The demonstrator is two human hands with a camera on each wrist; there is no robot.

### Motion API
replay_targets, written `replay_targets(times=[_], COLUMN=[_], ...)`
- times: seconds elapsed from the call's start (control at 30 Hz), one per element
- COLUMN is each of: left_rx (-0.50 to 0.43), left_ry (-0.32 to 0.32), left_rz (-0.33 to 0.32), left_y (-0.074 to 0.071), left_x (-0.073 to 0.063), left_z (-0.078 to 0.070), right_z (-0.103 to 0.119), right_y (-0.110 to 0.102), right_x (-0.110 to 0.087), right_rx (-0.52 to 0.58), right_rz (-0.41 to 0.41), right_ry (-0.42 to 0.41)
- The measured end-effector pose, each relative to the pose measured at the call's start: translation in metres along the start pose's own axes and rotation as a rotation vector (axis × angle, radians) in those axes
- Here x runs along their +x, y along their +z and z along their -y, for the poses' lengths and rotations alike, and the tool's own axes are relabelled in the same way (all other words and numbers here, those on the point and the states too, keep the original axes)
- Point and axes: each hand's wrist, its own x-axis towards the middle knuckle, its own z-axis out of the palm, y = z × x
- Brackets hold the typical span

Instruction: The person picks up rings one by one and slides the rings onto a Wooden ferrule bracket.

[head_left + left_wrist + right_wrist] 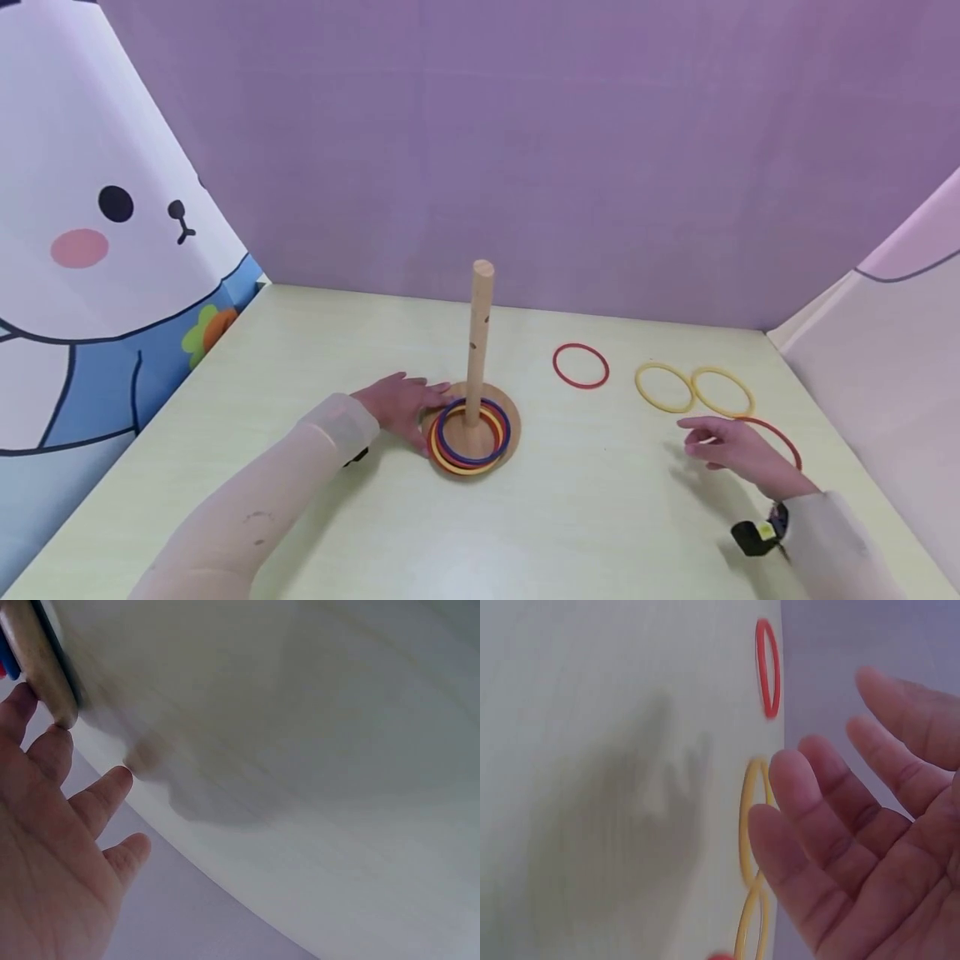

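In the head view, a wooden ring-toss stand has an upright peg [478,333] on a round base [513,408]. Blue, red and yellow rings lie stacked around the peg's foot, with the blue ring [508,433] on top. My left hand [396,407] rests at the base's left edge, fingers spread; its fingertips touch the wooden rim [45,667] in the left wrist view. To the right, my right hand [738,452] hovers over the table with loosely bent fingers and an empty palm. It partly covers a red ring [783,438] behind it.
Two yellow rings, one [637,381] beside the other [752,402], lie beyond my right hand. Another red ring [554,364] lies between them and the stand. A purple backdrop [525,150] rises behind the table, and printed panels flank it.
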Motion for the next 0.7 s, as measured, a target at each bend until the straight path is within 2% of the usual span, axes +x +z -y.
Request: replay_targets(times=[0.17,0.3,0.43,0.53,0.63,0.7], left_rx=[-0.001,-0.015,-0.022,-0.027,-0.034,-0.04], left_ry=[-0.008,-0.011,-0.006,0.003,0.004,0.007], left_rz=[0.002,0.002,0.0,-0.005,-0.001,-0.001], left_y=[0.001,0.001,-0.001,-0.002,-0.003,-0.002], left_x=[0.0,-0.001,-0.003,-0.004,-0.004,-0.004], left_z=[0.001,0.0,0.0,-0.001,-0.002,-0.002], right_z=[-0.01,-0.023,-0.039,-0.05,-0.059,-0.064], right_y=[-0.01,-0.024,-0.04,-0.051,-0.059,-0.063], right_x=[-0.014,-0.028,-0.04,-0.046,-0.051,-0.055], right_rx=[-0.052,-0.168,-0.35,-0.427,-0.428,-0.405], right_rz=[-0.012,-0.011,-0.024,-0.031,-0.035,-0.025], right_ry=[0.055,-0.028,-0.11,-0.161,-0.156,-0.102])
